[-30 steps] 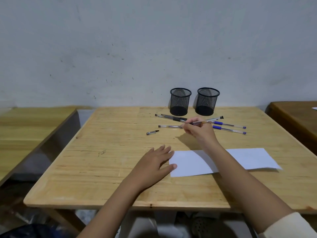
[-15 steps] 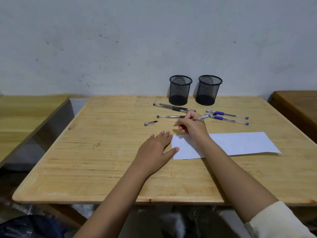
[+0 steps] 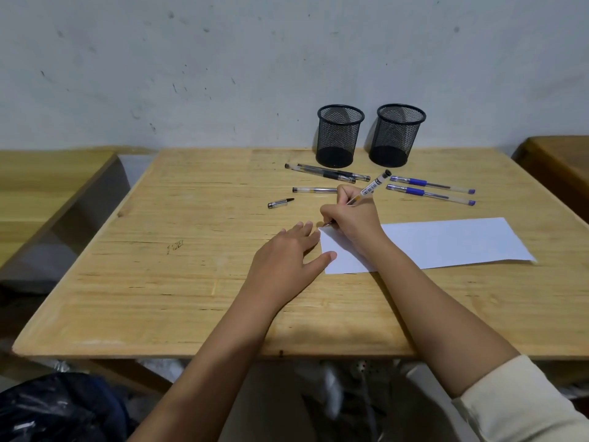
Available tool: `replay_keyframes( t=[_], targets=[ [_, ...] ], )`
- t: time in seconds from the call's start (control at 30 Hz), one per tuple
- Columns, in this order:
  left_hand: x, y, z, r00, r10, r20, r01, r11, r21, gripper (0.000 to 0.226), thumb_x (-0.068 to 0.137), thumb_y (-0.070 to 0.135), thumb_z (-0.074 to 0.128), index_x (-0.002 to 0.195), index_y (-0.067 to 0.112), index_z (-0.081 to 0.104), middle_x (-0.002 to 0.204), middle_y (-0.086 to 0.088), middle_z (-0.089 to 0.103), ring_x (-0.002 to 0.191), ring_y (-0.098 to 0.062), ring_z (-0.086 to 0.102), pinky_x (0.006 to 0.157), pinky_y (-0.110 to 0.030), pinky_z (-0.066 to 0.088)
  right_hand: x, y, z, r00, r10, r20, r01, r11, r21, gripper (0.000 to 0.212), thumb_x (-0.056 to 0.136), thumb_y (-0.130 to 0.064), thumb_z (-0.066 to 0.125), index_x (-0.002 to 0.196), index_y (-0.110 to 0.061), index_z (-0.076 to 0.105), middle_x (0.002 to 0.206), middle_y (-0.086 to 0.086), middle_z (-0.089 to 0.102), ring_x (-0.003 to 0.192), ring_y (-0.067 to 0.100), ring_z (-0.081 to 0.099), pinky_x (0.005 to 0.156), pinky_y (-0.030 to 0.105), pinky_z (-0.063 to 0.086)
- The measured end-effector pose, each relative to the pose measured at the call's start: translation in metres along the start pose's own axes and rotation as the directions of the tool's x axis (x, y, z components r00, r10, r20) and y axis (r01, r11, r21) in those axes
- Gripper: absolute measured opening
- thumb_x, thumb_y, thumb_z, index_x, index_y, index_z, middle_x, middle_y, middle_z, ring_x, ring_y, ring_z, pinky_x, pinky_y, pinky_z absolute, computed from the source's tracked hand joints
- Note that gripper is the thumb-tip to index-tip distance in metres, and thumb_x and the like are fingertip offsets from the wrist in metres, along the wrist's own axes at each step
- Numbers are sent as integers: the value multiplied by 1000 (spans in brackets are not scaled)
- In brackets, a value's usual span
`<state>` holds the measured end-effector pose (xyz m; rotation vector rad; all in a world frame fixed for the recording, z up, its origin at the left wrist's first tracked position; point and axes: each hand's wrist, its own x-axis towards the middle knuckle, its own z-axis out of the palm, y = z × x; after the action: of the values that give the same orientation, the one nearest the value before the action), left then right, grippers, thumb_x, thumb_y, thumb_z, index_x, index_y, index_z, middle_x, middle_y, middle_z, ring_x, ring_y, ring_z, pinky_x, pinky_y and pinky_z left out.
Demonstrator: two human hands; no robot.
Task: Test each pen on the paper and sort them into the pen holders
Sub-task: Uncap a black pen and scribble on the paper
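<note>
While the right hand (image 3: 350,218) pinches a pen (image 3: 371,186) tip-down at the paper's (image 3: 446,240) left corner and the left hand (image 3: 287,260) rests flat-fingered against it, both holders (image 3: 340,135) beyond the paper stand empty, five pens (image 3: 430,190) unsorted.
</note>
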<state>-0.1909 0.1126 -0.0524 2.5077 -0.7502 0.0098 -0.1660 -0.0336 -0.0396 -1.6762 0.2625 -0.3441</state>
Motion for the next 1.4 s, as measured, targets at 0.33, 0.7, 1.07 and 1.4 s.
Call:
replay_keyframes(
  t=[0.33, 0.7, 1.07, 1.4],
  targets=[
    [1, 0, 0, 1000, 12, 3, -12, 1000, 23, 55, 90, 52, 48, 137, 23, 47, 151, 6, 35, 142, -6, 23, 114, -31, 23, 2, 3, 4, 998, -40, 38, 42, 998, -56, 39, 63, 10, 60, 52, -14, 32, 53, 6, 31, 51, 18, 32, 50, 26, 33],
    [0, 0, 0, 1000, 5, 5, -5, 999, 33, 54, 90, 53, 47, 136, 25, 47, 151, 7, 35, 142, -6, 22, 113, -30, 23, 3, 2, -1, 997, -47, 64, 53, 995, -84, 37, 64, 11, 61, 51, -11, 33, 51, 6, 31, 47, 15, 33, 47, 23, 35],
    [-1, 0, 0, 1000, 3, 10, -3, 1000, 8, 54, 90, 52, 49, 136, 25, 47, 151, 6, 35, 142, -6, 22, 114, -30, 22, 2, 4, 2, 998, -63, 10, 64, 990, -125, 31, 63, 8, 61, 56, -10, 36, 58, 10, 29, 54, 20, 30, 52, 26, 31],
    [-1, 1, 0, 1000, -3, 11, 3, 1000, 4, 55, 90, 53, 48, 137, 25, 46, 151, 7, 34, 142, -5, 22, 116, -32, 23, 0, 1, 2, 999, -50, 1, 49, 990, -129, 34, 63, 7, 60, 57, -12, 33, 58, 8, 26, 55, 19, 29, 53, 27, 29]
  ],
)
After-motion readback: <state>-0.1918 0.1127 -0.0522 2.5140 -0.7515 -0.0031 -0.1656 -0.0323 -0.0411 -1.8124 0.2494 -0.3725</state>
